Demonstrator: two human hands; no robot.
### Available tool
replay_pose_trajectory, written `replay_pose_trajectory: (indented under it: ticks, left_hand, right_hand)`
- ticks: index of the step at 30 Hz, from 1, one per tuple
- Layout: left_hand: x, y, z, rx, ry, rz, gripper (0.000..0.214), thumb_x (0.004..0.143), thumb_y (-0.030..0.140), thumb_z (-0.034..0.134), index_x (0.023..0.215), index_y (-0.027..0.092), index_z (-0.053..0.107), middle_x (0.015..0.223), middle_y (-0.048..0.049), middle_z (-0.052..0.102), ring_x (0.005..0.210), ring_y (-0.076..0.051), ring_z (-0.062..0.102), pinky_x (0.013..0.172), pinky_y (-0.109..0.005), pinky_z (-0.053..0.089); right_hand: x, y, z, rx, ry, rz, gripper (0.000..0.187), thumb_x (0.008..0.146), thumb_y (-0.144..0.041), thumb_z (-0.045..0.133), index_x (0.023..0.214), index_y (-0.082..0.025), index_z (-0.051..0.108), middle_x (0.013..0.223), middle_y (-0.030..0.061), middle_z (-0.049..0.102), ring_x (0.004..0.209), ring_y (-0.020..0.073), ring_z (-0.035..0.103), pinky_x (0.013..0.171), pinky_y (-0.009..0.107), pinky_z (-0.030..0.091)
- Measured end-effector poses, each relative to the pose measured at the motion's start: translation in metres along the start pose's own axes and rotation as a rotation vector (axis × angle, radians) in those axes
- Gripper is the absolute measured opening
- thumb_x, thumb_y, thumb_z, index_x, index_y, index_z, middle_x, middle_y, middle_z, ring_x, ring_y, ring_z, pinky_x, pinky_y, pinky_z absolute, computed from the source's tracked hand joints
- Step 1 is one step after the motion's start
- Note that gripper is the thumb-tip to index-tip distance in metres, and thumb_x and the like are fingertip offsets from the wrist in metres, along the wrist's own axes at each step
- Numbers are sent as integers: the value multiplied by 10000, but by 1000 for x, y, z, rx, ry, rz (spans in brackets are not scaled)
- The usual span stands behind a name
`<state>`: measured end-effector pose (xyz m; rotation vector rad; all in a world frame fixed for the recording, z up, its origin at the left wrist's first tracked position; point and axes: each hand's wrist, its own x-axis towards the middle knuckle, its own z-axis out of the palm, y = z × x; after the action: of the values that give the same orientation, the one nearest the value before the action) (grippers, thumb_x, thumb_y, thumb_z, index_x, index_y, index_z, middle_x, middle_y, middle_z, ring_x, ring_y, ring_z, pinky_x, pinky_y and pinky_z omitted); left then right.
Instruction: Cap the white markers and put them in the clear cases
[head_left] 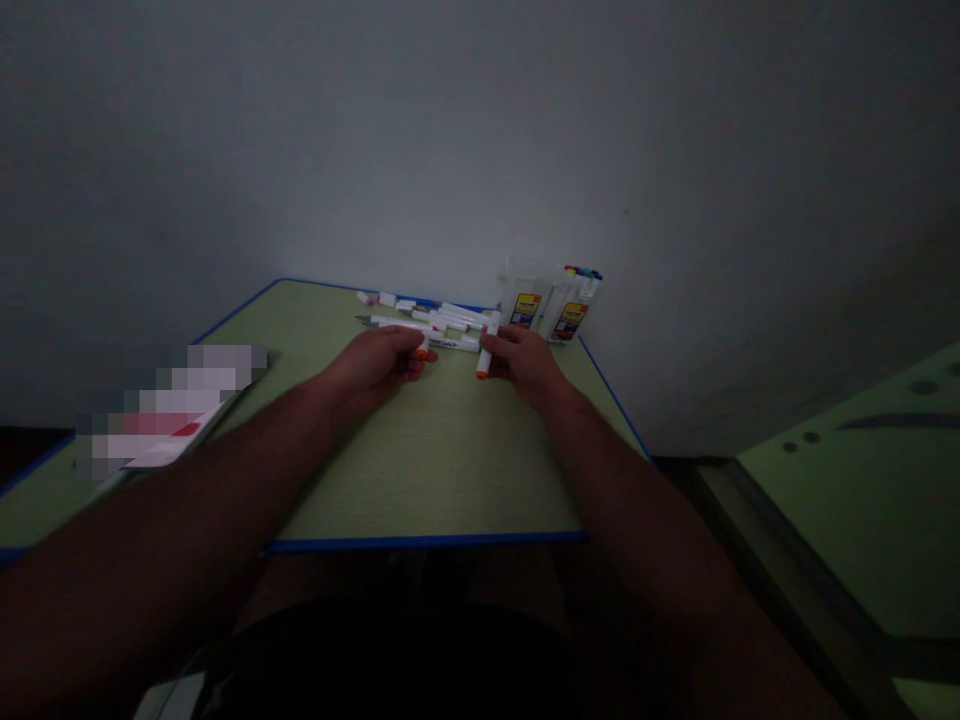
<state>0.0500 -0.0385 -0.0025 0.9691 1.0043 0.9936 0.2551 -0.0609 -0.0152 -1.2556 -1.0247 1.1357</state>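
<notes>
My left hand (379, 362) rests on the green table (420, 470), fingers closed on a small orange marker cap (424, 352). My right hand (525, 362) grips a white marker (487, 350) with an orange end pointing down toward me. The two hands sit a short way apart. Just beyond them lies a loose pile of several white markers (439, 320), some with their caps off.
Two clear plastic marker cases (555, 305) stand at the table's far right corner against the wall; one holds markers with coloured tops. A flat packet (161, 425) lies at the left edge. The table has a blue rim. Another green table (870, 490) stands to the right.
</notes>
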Motion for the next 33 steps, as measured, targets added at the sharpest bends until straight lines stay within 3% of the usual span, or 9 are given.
replay_pose_trajectory:
  ticks: [9, 33]
  left_hand:
    - [1, -1, -3, -4, -17, -7, 52, 875, 84, 611, 860, 125, 641, 732, -99, 711, 483, -92, 544, 495, -206, 477]
    - [5, -4, -5, -34, -32, 1, 55, 863, 78, 621, 848, 112, 662, 719, -118, 718, 462, -93, 548, 465, -194, 490]
  right_hand:
    - [1, -1, 1, 8, 55, 10, 152, 845, -156, 758, 849, -171, 606, 670, -12, 679, 526, 116, 629, 489, 256, 576]
    - [-2, -3, 1, -27, 32, 10, 239, 846, -257, 804, 882, -193, 577, 634, -26, 639, 502, 100, 590, 486, 237, 571]
